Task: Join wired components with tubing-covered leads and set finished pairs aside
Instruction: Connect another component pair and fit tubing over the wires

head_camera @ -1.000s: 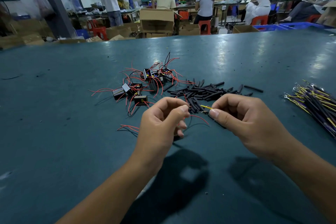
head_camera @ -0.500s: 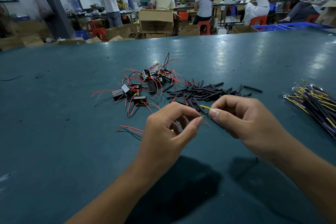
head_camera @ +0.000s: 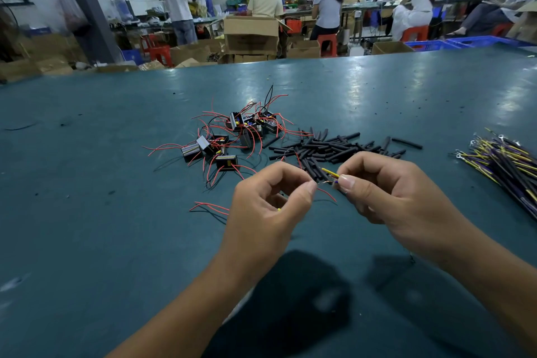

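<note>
- Wired components (head_camera: 232, 136), small black box-shaped parts with thin red and black leads, are shown heaped on the teal worktop (head_camera: 87, 212) beyond the hands; none of these appears to have been joined yet.
- A yellow insulated lead (head_camera: 329, 172) is pinched between thumb and forefinger of the right hand (head_camera: 386, 192), its bare end pointing toward the left hand (head_camera: 270, 203).
- The left hand is curled, its thumb and forefinger pinching a thin red wire (head_camera: 327, 194) at the meeting point; whether the strands are already twisted together cannot be told.
- Short black tubing pieces (head_camera: 328, 148) are scattered just behind the hands, apparently as unused stock.
- A bundle of yellow and dark leads with ring terminals (head_camera: 505, 163) is laid at the right edge of the worktop.
- No finished pairs can be identified with certainty; the task is judged to be at an early stage, with one joint in hand and the heap remaining.
</note>
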